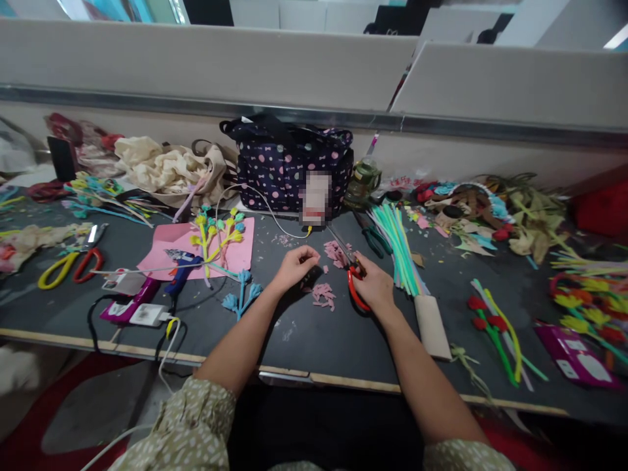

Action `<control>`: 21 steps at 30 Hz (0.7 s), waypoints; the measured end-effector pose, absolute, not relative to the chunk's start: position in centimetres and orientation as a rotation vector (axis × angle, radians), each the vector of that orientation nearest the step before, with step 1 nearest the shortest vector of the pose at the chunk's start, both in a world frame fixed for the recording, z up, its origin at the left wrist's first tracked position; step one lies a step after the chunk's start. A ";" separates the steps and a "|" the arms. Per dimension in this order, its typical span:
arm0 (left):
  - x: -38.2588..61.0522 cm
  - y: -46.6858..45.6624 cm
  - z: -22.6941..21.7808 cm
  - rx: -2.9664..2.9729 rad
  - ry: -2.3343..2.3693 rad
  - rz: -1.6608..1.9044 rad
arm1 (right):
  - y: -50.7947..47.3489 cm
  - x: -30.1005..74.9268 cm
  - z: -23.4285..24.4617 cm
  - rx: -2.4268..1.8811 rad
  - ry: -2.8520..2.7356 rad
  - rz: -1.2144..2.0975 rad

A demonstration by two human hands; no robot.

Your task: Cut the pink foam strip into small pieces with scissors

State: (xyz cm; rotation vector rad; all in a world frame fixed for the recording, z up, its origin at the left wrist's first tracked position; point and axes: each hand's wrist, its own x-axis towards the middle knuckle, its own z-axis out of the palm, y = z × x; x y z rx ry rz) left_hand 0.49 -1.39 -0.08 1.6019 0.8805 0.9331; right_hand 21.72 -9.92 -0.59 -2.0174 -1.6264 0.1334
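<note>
My right hand [373,282] grips red-handled scissors [359,294], their blades pointing away over the table. To its left, my left hand [298,265] is closed in a pinch; whatever its fingertips hold, if anything, is too small to make out. Small cut pink pieces [324,296] lie in a pile just below the hands. A second pile of pink pieces [337,254] sits between the hands, partly beneath the scissor blades. Dark green-handled pliers [375,241] rest beyond my right hand.
A dotted dark bag [289,163] stands at the back, with a cabled phone-like device [316,199] against it. Leftward are a blue glue gun [181,278], pink sheet [164,239], purple power strip [130,304] and yellow-red scissors [81,261]. Pipe cleaners [397,242] lie right.
</note>
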 end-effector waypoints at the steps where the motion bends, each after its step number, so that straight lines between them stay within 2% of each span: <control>1: 0.4 -1.6 0.2 1.612 0.802 0.844 | -9.9 21.7 -0.6 -2.015 -1.626 0.140; 6: 0.2 -2.5 1.1 1.671 0.546 0.545 | -9.8 21.7 -0.6 -1.987 -1.684 0.104; 14: 0.0 -2.3 1.1 1.797 0.595 0.561 | -9.7 22.1 -0.9 -1.965 -1.678 0.093; 21: 0.1 -2.9 1.4 1.647 0.552 0.376 | -9.7 22.0 -1.2 -1.947 -1.705 0.076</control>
